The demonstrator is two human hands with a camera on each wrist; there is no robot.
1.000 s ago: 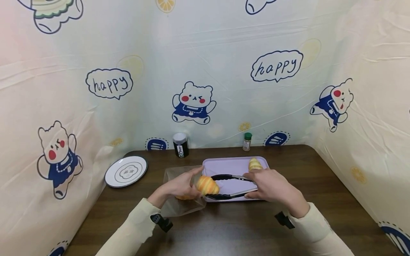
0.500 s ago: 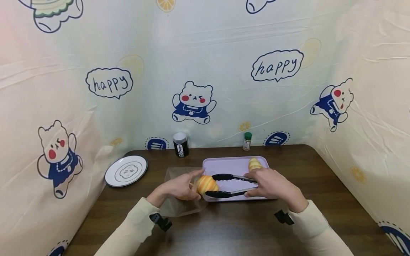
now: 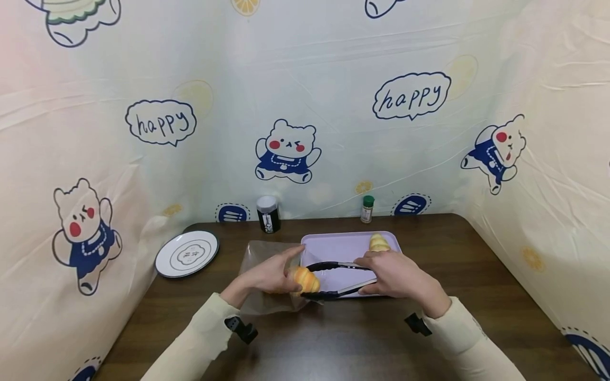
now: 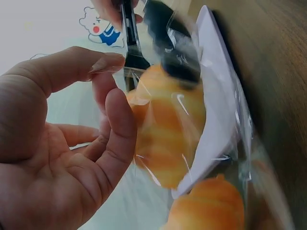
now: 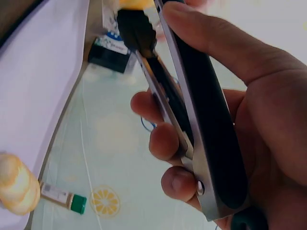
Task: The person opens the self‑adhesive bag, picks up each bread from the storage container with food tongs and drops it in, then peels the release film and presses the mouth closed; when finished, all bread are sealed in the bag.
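My left hand [image 3: 271,273] pinches the rim of a clear plastic bag [image 4: 165,129] between thumb and fingers. At the bag's mouth sits an orange-and-yellow striped bread roll [image 3: 306,279], seen through the film in the left wrist view. A second bread roll [image 4: 208,203] lies lower in the bag, mostly hidden by the hand in the head view. My right hand [image 3: 397,275] grips metal tongs [image 5: 208,129] by their black-covered handles. The black tong tips stand on either side of the first roll. Whether both touch it, I cannot tell.
Behind the tongs a lilac tray [image 3: 333,243] bears a pale bread roll [image 3: 378,242] at its far right. A white plate [image 3: 187,254] lies left. A dark jar [image 3: 269,214] and a green-capped spice bottle [image 3: 367,209] stand at the table's back edge.
My right hand and the tongs have shifted a little left. The striped roll has moved slightly left and deeper into the bag. My left hand stays nearly in place.
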